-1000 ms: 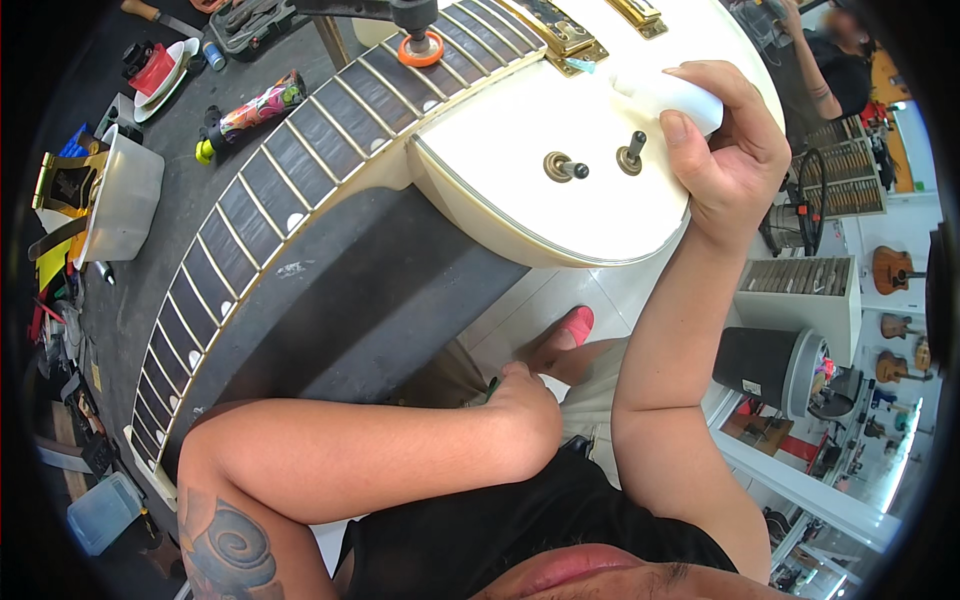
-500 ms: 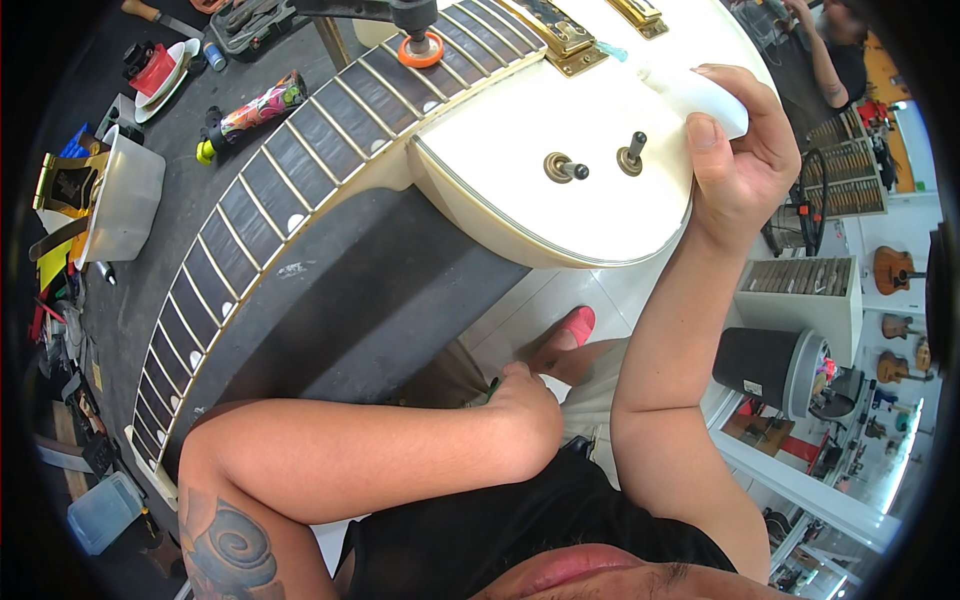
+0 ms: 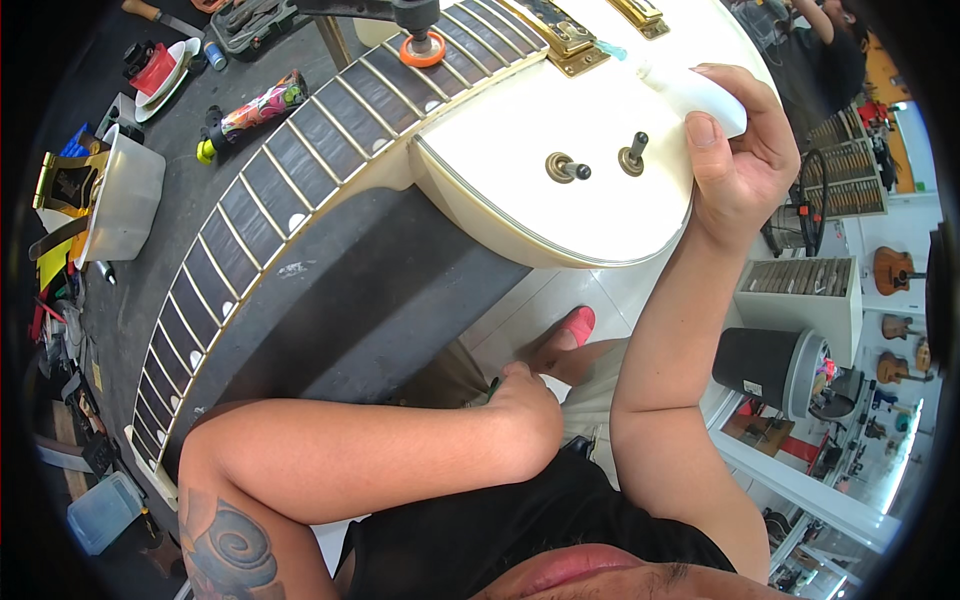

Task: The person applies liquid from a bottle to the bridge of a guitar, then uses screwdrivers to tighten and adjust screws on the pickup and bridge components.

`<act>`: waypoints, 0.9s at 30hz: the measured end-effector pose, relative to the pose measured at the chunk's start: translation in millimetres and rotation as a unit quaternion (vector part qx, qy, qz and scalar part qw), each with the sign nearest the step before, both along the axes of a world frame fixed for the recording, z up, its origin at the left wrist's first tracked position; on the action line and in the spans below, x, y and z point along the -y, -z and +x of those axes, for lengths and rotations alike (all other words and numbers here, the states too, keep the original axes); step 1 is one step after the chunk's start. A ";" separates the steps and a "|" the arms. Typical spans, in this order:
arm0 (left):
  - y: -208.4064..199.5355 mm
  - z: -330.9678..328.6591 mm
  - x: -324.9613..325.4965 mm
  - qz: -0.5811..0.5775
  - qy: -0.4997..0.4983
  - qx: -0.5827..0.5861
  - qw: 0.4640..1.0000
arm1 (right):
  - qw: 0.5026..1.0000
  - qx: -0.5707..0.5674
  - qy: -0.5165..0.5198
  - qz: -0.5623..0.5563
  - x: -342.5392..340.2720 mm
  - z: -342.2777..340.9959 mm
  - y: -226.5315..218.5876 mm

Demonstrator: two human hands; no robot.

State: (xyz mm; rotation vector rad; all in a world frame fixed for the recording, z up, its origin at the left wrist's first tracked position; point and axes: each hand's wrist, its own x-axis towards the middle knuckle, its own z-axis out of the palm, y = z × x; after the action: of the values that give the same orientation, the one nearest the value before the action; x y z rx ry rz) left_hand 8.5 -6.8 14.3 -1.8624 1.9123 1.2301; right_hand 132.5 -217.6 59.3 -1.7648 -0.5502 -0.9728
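A white electric guitar body (image 3: 560,220) lies before me, its dark fretboard (image 3: 270,190) with metal frets and pale dots curving to the lower left. My right hand (image 3: 748,165) is closed around a white squeeze bottle (image 3: 700,98) with a narrow bluish tip (image 3: 612,50). That tip points at the body beside a gold pickup (image 3: 570,45). Two toggle switches (image 3: 633,155) stand on the top, close to my right thumb. Low over my lap, my left hand (image 3: 522,392) is curled, its fingers mostly hidden; something dark green shows beside them.
A clamp with an orange pad (image 3: 422,50) presses on the fretboard. On the dark workbench (image 3: 150,270) are a translucent tub (image 3: 130,195), a colourful tube-shaped tool (image 3: 262,108) and scattered tools. A black bin (image 3: 760,368) stands at right; another person (image 3: 830,50) is behind.
My hands, the bottle and the guitar are almost exactly where they were. In the background at upper right, the other person has shifted.
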 end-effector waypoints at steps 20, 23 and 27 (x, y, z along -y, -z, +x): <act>-0.4 1.0 -0.6 -0.001 0.008 -0.006 1.000 | 0.999 -0.037 -0.017 -0.024 -2.8 -1.4 -4.5; 1.0 -0.2 -0.9 -0.006 0.003 -0.005 1.000 | 0.998 -0.034 -0.020 -0.050 -3.2 -0.3 -5.2; 2.4 -1.5 0.3 -0.001 0.005 -0.002 1.000 | 0.997 -0.033 -0.019 -0.065 -3.7 0.8 -6.4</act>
State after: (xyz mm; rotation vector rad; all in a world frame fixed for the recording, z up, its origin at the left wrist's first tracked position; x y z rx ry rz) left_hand 7.0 -7.1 11.9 -1.8493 1.9237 1.2311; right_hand 133.3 -213.9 65.7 -1.8883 -0.6154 -0.8656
